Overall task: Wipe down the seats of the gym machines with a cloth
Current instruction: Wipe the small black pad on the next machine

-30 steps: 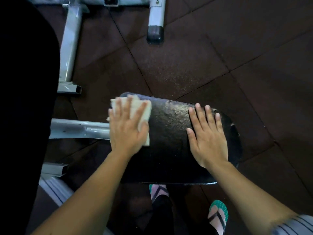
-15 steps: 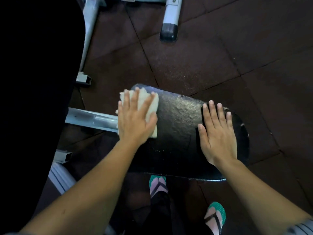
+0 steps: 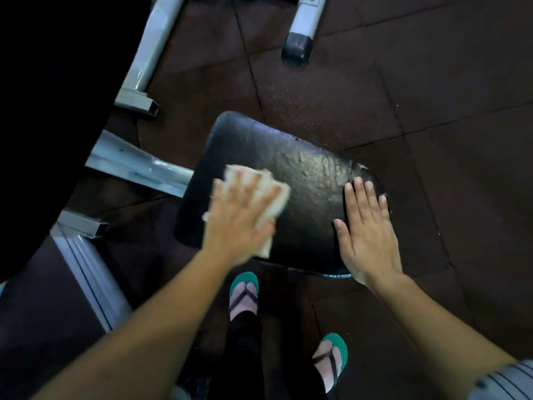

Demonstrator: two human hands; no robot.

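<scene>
Blk seat [image 3: 305, 197]: cloth [image 3: 279, 204] & right hand [image 3: 369, 238] flat on it.

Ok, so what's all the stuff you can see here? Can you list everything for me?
seat pad: one, shiny black, in the middle, with worn spots at its far right corner
cloth: one, cream, on the left part of the seat pad, under a hand
metal bars: at least four, pale grey, at the left and top; one runs under the seat pad
end cap: one, black, on the top bar's tip
dark shape: one, black, far left; too dark to tell what it is
floor tiles: many, dark brown, all around
flip-flops: two, green, on the feet at the bottom
left hand: flat on the cloth, blurred
right hand: flat on the seat pad's right side
sleeve: striped grey, bottom right corner
</scene>
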